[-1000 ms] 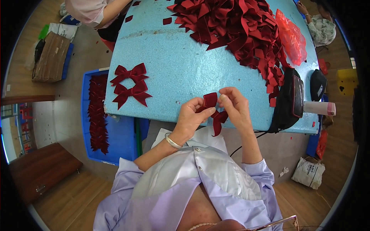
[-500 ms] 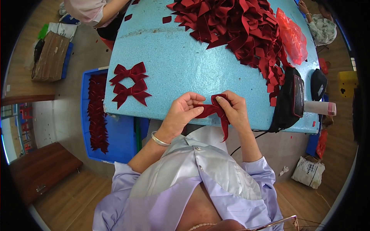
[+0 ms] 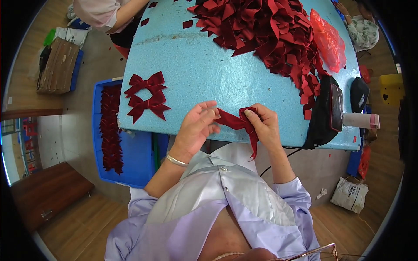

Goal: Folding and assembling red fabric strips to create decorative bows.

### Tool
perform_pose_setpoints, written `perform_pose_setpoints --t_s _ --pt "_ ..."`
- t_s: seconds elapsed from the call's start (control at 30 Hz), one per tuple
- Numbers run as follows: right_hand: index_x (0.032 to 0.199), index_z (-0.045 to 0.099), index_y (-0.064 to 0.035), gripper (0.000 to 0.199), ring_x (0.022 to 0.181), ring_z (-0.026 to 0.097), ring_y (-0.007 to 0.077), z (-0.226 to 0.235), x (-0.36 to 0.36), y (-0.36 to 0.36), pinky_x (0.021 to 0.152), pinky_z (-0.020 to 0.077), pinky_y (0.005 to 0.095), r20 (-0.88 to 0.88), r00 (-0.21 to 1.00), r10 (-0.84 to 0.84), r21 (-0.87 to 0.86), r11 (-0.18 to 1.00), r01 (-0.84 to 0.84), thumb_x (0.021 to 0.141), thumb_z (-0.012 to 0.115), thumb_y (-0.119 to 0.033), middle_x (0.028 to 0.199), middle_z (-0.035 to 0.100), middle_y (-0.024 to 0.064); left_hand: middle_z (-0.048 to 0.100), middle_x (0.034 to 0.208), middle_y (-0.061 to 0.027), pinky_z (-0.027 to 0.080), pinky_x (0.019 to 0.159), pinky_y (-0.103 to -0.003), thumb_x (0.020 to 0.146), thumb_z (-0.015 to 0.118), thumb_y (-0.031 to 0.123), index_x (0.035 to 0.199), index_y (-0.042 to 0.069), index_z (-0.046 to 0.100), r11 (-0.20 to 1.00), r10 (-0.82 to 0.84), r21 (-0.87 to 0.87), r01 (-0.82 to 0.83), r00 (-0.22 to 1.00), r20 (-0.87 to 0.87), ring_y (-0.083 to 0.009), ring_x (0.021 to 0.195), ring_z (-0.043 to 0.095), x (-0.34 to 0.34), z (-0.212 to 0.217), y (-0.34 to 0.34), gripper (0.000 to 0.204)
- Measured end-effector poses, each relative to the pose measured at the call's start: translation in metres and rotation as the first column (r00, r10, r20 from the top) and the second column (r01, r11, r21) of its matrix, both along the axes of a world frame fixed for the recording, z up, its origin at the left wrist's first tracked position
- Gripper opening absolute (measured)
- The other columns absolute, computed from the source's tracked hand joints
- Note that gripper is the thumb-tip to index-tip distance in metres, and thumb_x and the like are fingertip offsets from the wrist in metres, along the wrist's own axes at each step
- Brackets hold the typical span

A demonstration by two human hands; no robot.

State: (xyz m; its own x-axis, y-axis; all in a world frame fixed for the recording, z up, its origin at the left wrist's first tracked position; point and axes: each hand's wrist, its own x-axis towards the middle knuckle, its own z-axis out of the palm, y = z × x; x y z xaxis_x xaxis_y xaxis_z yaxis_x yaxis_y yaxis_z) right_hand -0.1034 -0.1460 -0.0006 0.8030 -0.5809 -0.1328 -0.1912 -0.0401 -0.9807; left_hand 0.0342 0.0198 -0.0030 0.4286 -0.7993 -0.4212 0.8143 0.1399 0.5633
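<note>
A dark red velvet ribbon (image 3: 233, 122) runs between my two hands, just above the table's near edge. My right hand (image 3: 266, 126) pinches its folded right part between thumb and fingers, and a loose tail hangs below. My left hand (image 3: 196, 128), with a silver bangle at the wrist, has its palm turned up and its fingertips at the ribbon's left end, seemingly pinching it. Two finished-looking red bows, an upper bow (image 3: 148, 82) and a lower bow (image 3: 149, 106), lie on the table to the left.
On the blue table (image 3: 187, 69) a big heap of red ribbon pieces (image 3: 270, 35) lies at the far right, beside a red plastic bag (image 3: 328, 41) and a black bag (image 3: 324, 113). A blue bin (image 3: 135, 152) with rows of bows stands left. Another person's arm (image 3: 128, 15) shows far left.
My left hand has drawn left and turned its palm up, and the ribbon's left part is now stretched out straighter. My right hand has stayed in place.
</note>
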Motion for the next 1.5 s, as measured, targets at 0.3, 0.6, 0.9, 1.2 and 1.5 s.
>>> perform_pose_setpoints --t_s 0.3,0.6,0.9,1.2,1.5 --pt "0.091 0.066 0.0001 0.015 0.062 0.048 0.003 -0.002 0.009 0.006 0.054 0.0387 0.0197 0.08 0.99 0.118 0.036 0.992 -0.121 0.097 0.059 -0.011 0.072 0.06 -0.0023 0.065 0.09 -0.0038 0.047 0.065 -0.025 0.091 0.068 0.012 0.113 0.003 0.059 0.987 -0.163 0.032 0.16 0.972 0.172 -0.0107 0.075 0.06 -0.045 -0.012 -0.018 0.026" --pt "0.099 0.061 0.0008 0.012 0.063 0.051 0.0056 0.001 -0.026 0.0 0.055 0.0396 0.0202 0.043 0.999 0.029 0.315 0.948 -0.041 0.094 0.06 -0.01 0.079 0.062 0.001 0.065 0.093 -0.0059 0.047 0.065 -0.027 0.094 0.061 0.009 0.109 0.001 0.06 1.0 -0.015 -0.014 0.015 0.999 -0.037 -0.0119 0.075 0.058 -0.048 -0.015 -0.023 0.017" --pt "0.091 0.058 -0.0017 0.004 0.071 0.054 0.0045 -0.013 -0.028 0.006 0.062 0.0443 0.0204 0.176 0.968 -0.181 0.493 0.867 0.072 0.094 0.059 -0.006 0.084 0.063 0.0018 0.066 0.091 -0.0061 0.049 0.063 -0.028 0.093 0.064 0.009 0.101 0.003 0.058 0.998 0.051 -0.039 -0.052 0.998 -0.024 -0.0133 0.075 0.062 -0.043 -0.023 -0.021 0.011" --pt "0.093 0.058 -0.0021 0.003 0.075 0.056 0.0055 -0.019 -0.024 -0.001 0.068 0.0464 0.0211 0.125 0.974 -0.19 0.286 0.947 0.148 0.095 0.058 -0.005 0.085 0.065 0.0026 0.067 0.096 -0.0108 0.051 0.071 -0.031 0.092 0.061 0.003 0.099 0.003 0.059 0.948 -0.105 0.316 -0.032 0.907 0.407 -0.0191 0.089 0.065 -0.004 -0.015 0.01 0.007" --pt "0.097 0.063 0.0015 0.008 0.069 0.058 0.0054 -0.02 -0.014 -0.002 0.06 0.0473 0.0216 -0.004 0.984 -0.18 -0.094 0.979 0.179 0.09 0.064 -0.002 0.08 0.066 0.0024 0.062 0.096 -0.0135 0.051 0.077 -0.038 0.077 0.066 -0.001 0.097 -0.003 0.064 0.995 -0.008 -0.023 -0.097 -0.312 0.95 -0.0308 0.09 0.06 -0.031 -0.013 -0.042 0.02"
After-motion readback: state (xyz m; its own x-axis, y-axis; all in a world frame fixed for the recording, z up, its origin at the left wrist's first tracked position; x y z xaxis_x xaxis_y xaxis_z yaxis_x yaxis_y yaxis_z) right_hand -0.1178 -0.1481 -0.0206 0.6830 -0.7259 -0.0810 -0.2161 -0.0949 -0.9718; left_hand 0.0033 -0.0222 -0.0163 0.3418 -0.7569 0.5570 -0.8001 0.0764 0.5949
